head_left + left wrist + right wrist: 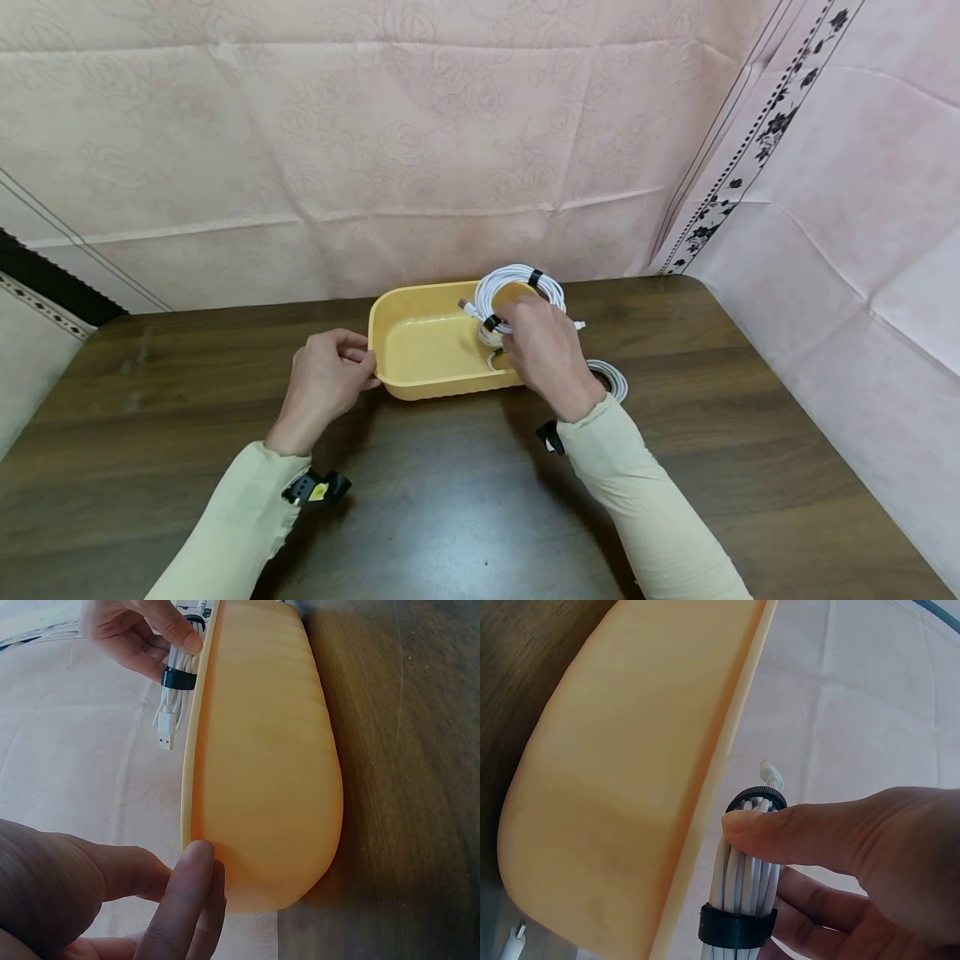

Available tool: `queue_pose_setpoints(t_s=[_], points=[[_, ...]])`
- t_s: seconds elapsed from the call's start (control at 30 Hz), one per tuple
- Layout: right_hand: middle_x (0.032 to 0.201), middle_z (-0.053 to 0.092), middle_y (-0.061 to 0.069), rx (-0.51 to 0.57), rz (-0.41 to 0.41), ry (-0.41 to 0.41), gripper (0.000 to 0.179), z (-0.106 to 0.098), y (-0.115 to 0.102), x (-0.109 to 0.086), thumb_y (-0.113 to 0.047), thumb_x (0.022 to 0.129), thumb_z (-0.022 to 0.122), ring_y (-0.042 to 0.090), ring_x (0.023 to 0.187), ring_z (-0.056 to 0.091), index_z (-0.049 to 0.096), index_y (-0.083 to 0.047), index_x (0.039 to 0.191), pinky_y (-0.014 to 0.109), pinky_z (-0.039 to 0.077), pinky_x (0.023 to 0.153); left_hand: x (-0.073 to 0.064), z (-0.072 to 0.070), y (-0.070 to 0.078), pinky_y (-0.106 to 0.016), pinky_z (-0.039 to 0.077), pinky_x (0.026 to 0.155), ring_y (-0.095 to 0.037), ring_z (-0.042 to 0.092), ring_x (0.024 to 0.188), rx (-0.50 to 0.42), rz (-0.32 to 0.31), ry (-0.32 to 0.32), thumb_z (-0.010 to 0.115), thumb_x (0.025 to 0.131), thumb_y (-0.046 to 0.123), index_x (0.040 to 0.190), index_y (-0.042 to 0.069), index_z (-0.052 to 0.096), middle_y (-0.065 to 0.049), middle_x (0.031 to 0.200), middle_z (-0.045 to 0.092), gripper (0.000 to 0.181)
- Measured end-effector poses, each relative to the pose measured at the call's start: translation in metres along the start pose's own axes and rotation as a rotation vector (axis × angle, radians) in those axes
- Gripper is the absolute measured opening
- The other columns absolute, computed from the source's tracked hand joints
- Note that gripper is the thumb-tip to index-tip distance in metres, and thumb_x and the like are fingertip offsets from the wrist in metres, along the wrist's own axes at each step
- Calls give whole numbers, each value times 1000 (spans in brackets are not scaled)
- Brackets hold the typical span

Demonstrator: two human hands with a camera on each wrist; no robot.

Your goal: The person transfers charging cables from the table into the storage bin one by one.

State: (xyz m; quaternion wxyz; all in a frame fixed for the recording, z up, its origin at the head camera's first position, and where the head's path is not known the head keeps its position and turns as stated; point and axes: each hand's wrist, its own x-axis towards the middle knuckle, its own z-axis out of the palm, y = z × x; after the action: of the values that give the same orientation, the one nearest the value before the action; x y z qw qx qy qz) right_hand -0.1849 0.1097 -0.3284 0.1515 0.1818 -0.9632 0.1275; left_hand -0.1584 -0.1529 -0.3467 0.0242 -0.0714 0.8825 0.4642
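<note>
A yellow plastic tray [427, 339] stands at the table's back edge. At its left end my left hand [327, 379] pinches the rim, with fingers [187, 889] against the outer wall near the corner. My right hand [542, 346] grips a coiled white USB cable [517, 275] over the tray's right part. Black straps [737, 927] bind the coil, and the thumb presses on the strands beside one of them. A USB plug [166, 733] sticks out from the bundle. Below the hand, a white cable loop [492, 360] shows inside the tray, partly hidden.
Another coiled white cable [611, 379] lies on the wooden table [450, 500] right of the tray, partly behind the right wrist. A connector [513, 943] shows there too. Pale patterned cloth [405, 158] hangs close behind the table, and more cloth [862, 208] on the right.
</note>
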Motion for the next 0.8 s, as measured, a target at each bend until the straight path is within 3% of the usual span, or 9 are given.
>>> queue_pose_setpoints(t_s=[0.8], points=[[81,64,3,1,-46,-5,13,3,-4,1,0,85,73,20,78,64,74,-13,85,35,52,58,0,0,0,-37,65,77,-12,74,72,5,-4,5,59,98,13,125,-4,62,-20,105,70,32]])
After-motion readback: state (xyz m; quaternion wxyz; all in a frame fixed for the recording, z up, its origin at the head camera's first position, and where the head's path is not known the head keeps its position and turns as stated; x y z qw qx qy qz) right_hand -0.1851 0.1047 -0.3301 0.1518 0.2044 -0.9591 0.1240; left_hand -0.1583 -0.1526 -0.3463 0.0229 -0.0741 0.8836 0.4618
